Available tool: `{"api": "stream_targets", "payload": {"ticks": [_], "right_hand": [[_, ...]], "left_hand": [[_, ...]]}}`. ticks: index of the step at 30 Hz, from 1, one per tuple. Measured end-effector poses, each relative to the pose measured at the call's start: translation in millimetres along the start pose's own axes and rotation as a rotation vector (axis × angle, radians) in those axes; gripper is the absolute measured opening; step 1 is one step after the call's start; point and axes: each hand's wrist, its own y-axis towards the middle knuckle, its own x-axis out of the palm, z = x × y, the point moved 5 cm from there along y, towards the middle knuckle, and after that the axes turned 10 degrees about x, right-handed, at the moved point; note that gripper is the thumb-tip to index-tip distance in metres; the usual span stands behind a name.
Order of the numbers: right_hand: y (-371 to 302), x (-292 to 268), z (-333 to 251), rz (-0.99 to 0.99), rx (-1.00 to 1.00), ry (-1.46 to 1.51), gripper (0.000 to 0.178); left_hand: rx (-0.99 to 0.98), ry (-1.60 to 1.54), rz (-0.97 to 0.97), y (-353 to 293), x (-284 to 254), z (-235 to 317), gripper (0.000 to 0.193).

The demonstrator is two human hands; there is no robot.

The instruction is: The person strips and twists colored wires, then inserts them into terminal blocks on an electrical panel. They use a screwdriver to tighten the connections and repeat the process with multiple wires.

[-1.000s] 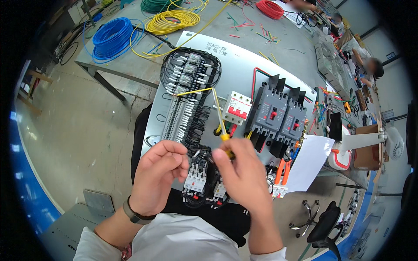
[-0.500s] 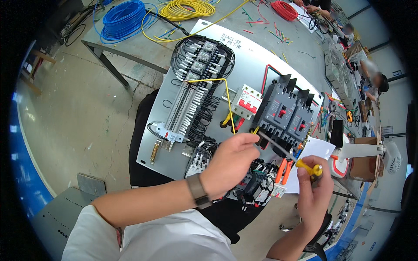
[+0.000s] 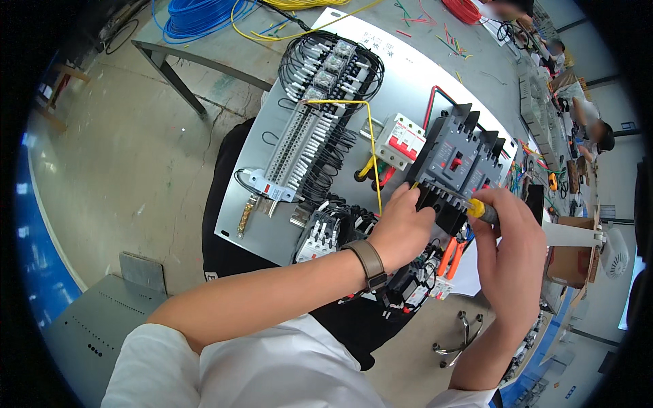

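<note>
Your left hand (image 3: 406,224) reaches across the metal board (image 3: 272,246) with its fingertips pinching the yellow wire (image 3: 340,102) at the lower edge of the big dark-grey breaker (image 3: 445,160). That wire starts beside the top of the terminal strip (image 3: 294,149), runs sideways, then bends down and passes behind your fingers. Your right hand (image 3: 513,255) is closed around the yellow-handled screwdriver (image 3: 480,210), just right of your left hand, over the breaker's lower end; its tip seems aimed at the terminals there, though it's hard to make out from this angle. The small white breaker (image 3: 401,141) with red switches sits left of the big one. Orange-handled pliers (image 3: 451,258) lie below your screwdriver, and a blue wire coil (image 3: 197,17) rests on the table (image 3: 224,35).
</note>
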Motion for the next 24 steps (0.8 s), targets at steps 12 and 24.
{"api": "stream_targets", "payload": {"ticks": [12, 24], "right_hand": [[13, 9, -34, -0.033, -0.312, -0.365, 0.018], [33, 30, 9, -0.394, 0.31, 0.343, 0.015]], "left_hand": [[-0.083, -0.257, 0.168, 4, -5, -12, 0.031], [-0.225, -0.387, 0.38, -1, -14, 7, 0.028]]}}
